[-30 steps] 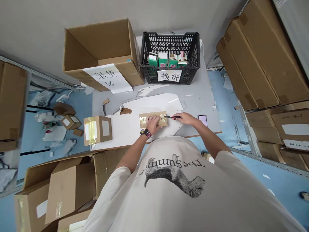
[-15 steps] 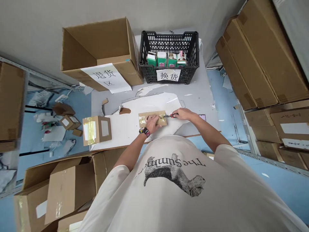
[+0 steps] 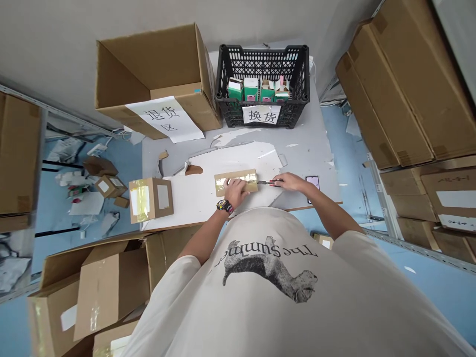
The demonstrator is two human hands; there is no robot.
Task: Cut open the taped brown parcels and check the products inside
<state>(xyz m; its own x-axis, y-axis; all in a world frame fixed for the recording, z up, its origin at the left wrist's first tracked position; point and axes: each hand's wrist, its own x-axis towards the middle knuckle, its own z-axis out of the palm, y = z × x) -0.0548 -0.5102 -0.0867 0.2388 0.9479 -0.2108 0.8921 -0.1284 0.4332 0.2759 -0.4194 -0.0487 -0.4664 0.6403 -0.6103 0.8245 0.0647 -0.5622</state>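
A small flat cardboard box with shiny tape along its top lies on the white sheet in front of me. My left hand presses on it, fingers curled over the top, holding it in place. In my right hand is a utility knife with a red and black handle, its blade pointing left. The blade tip is at the box's right end; whether it touches the cardboard I cannot tell. A phone lies beyond my right wrist, partly covered by the forearm.
A taped carton stands at the table's left. Behind are a large open carton with a paper sign and a black crate holding several green boxes. Open cartons crowd the lower left; stacked cartons line the right.
My right hand has drawn the knife slightly right, away from the middle of the box's right end. The left hand stays on the box. The whole view has shifted slightly.
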